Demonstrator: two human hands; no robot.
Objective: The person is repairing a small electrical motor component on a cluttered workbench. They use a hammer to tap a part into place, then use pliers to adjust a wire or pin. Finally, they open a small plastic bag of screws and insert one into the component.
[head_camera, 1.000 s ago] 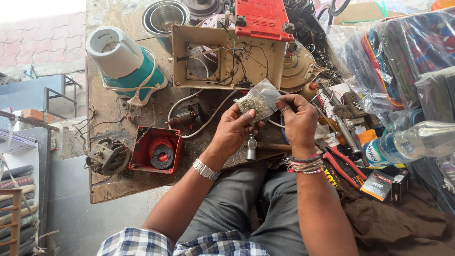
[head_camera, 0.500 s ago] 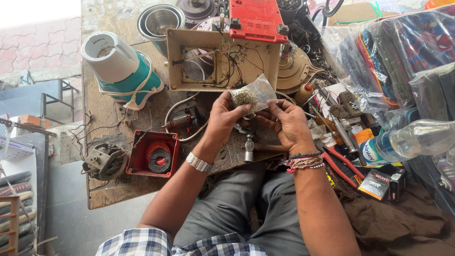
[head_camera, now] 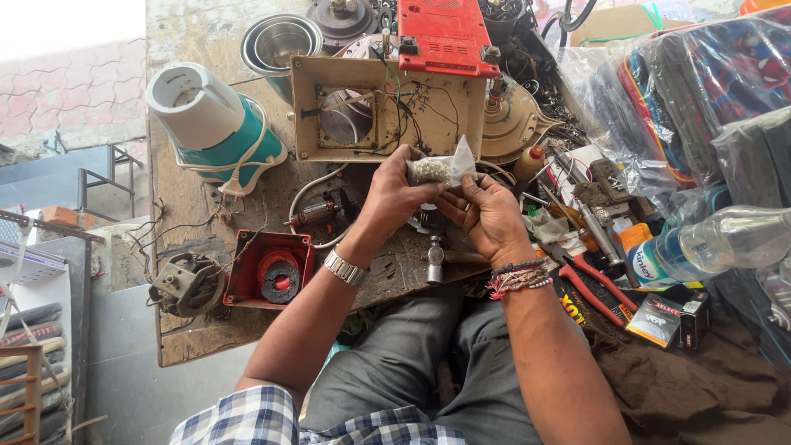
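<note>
Holding a small clear plastic bag (head_camera: pixel 441 169) of tiny pale screws or similar bits up over the wooden workbench (head_camera: pixel 206 330), so that's the step I'm on: getting into the bag without dumping it. My left hand (head_camera: pixel 395 194) is closed around the fat end of the bag, and my right hand (head_camera: pixel 486 216) pinches the crumpled neck on the right side between thumb and fingertips. The bag sits just near of the open beige appliance base (head_camera: pixel 387 107) with its wires showing, roughly mid-bench. My take on doing this well: keep the left grip low and firm so the contents stay settled at the bottom, and let the right fingers work the neck open slowly instead of yanking, because thin plastic like that looks like it'd tear and scatter everything into the clutter. There's a lot to lose small parts in: a red housing (head_camera: pixel 272 268) and a bare motor (head_camera: pixel 185 284) on the near left, a small hammer (head_camera: pixel 435 257) right under my hands, red-handled pliers (head_camera: pixel 589 280) and assorted tools to the right, and a teal and white mixer base (head_camera: pixel 216 124) at the far left. I'd tip out only what's needed into the palm, over my lap side rather than the wiring. Can't tell exactly what the pieces are from here.
</note>
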